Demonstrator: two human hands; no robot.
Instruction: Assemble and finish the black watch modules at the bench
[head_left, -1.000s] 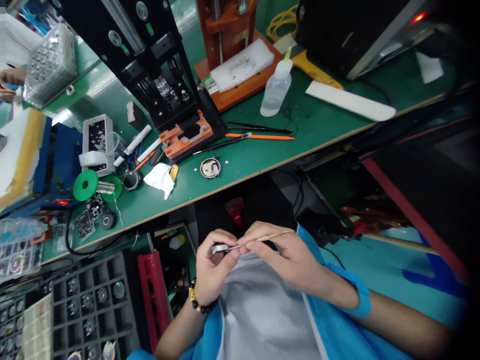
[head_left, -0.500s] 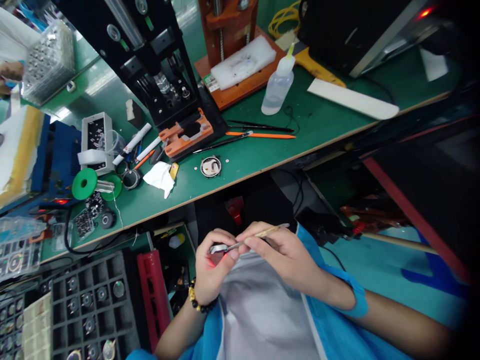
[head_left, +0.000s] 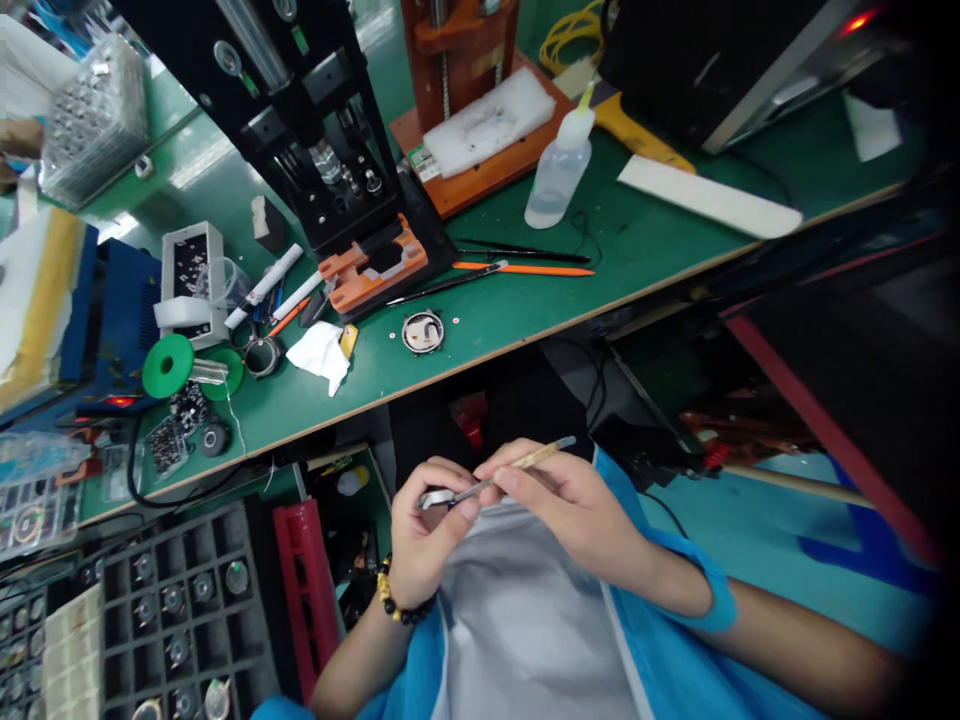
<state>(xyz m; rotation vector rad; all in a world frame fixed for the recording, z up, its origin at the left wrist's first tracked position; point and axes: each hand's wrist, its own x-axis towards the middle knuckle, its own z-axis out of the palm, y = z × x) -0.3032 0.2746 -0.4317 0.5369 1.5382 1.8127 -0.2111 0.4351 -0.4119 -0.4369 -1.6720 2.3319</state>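
Note:
Above my lap, my left hand (head_left: 427,535) is closed around a small round metal watch part (head_left: 436,497), probably a case, though the fingers hide much of it. My right hand (head_left: 559,500) pinches thin tweezers (head_left: 536,457) whose shaft looks wrapped in tan material. Their tip reaches the watch part, and I cannot make out what it touches there. On the green bench in front lies an open watch case (head_left: 423,332) with its inside facing up, small pale dots on either side of it.
A black press (head_left: 322,150) with an orange fixture (head_left: 375,265) stands on the bench (head_left: 510,310). Right of it are an orange stick (head_left: 525,270) and a squeeze bottle (head_left: 559,175). A crumpled white cloth (head_left: 321,355) lies left. Lower left, a compartment tray (head_left: 187,590) holds several watch parts.
The tweezers' rear end has tilted slightly upward in my right hand. A red glow on my left palm is gone. Both hands otherwise stay in place.

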